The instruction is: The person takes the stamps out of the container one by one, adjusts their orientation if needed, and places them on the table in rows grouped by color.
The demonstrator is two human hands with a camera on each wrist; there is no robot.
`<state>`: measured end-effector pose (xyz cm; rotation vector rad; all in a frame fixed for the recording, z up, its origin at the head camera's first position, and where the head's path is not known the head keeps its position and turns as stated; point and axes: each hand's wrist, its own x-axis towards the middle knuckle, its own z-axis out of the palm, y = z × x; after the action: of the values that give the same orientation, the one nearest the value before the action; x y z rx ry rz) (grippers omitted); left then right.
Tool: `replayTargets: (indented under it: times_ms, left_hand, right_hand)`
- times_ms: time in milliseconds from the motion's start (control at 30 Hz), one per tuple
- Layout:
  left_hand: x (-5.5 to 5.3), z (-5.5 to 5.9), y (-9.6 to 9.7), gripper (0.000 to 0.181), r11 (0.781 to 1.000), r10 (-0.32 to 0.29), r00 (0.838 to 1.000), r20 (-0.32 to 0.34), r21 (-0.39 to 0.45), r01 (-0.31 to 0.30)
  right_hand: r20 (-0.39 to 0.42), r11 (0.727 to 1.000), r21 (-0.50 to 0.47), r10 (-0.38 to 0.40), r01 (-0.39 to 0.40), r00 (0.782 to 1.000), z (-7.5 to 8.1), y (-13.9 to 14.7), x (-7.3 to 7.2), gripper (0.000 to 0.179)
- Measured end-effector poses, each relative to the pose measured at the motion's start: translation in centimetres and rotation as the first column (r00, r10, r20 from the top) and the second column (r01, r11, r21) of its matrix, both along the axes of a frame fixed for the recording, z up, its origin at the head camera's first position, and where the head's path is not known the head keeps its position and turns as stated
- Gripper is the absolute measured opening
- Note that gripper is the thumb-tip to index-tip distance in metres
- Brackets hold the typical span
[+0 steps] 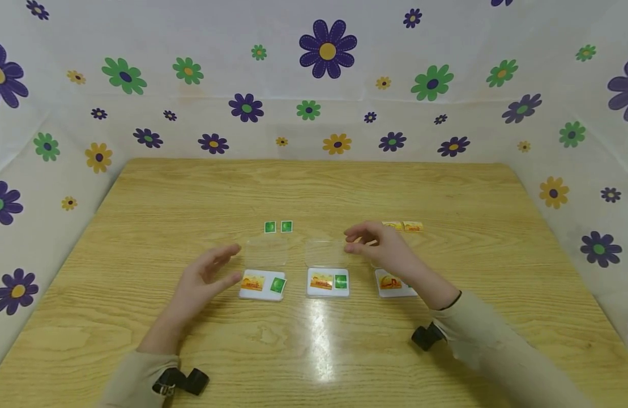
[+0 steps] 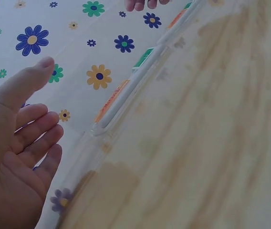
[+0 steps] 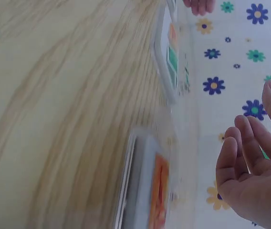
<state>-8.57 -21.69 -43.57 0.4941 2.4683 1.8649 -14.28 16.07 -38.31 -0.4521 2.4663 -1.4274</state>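
Three small white boxes with clear lids folded back lie in a row: a left box (image 1: 266, 293), a middle box (image 1: 328, 291) and a right box (image 1: 396, 292). The left and middle ones each bear an orange picture piece and a green square; the left green square (image 1: 278, 285) sits tilted. The right box is partly covered by my right arm. My left hand (image 1: 199, 285) is just left of the left box, fingers loosely bent and holding nothing. My right hand (image 1: 387, 249) hovers between the middle lid (image 1: 325, 253) and the right box, fingers relaxed, nothing held.
Two loose green squares (image 1: 286, 226) lie behind the left lid (image 1: 266, 252). Two yellow-orange pieces (image 1: 413, 226) lie behind my right hand. The wooden table (image 1: 314, 192) meets a flowered cloth (image 1: 273, 73) at its back and sides.
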Motion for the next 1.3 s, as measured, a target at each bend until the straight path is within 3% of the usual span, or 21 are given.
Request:
replayTargets:
  times_ms: [167, 300, 567, 667, 1000, 1300]
  left_hand:
    - [0.0, -0.6, -0.1, 0.051, 1.000, -0.003, 1.000, -0.004, -0.013, 0.003]
    - [0.0, -1.0, -0.3, 0.052, 0.997, -0.011, 1.000, -0.016, -0.073, 0.010]
    - [0.2, -0.7, 0.1, 0.058, 0.974, -0.002, 0.999, -0.035, -0.226, -0.006]
    - [0.3, -0.6, 0.2, 0.059, 0.970, -0.006, 0.999, -0.040, -0.243, -0.004]
    - [0.2, -0.9, 0.0, 0.064, 0.947, -0.028, 0.999, -0.046, -0.321, 0.011]
    - [0.1, -1.1, 0.1, 0.074, 0.914, -0.098, 0.991, -0.088, -0.401, 0.055]
  right_hand:
    - [0.005, 0.998, -0.018, 0.054, -0.054, 0.999, -0.1, -2.2, -0.1, 0.039]
    - [0.010, 0.996, -0.034, 0.079, -0.079, 0.997, 0.0, -3.9, -0.1, 0.038]
    - [0.012, 0.986, -0.071, 0.152, -0.151, 0.988, -0.2, -6.7, -0.3, 0.037]
    - [0.011, 0.982, -0.073, 0.176, -0.175, 0.984, -0.2, -7.7, -0.3, 0.036]
    - [-0.016, 0.969, 0.012, 0.249, -0.248, 0.968, -0.3, -11.0, -0.4, 0.037]
    - [-0.065, 0.942, 0.078, 0.330, -0.325, 0.942, -0.9, -13.6, 0.0, 0.023]
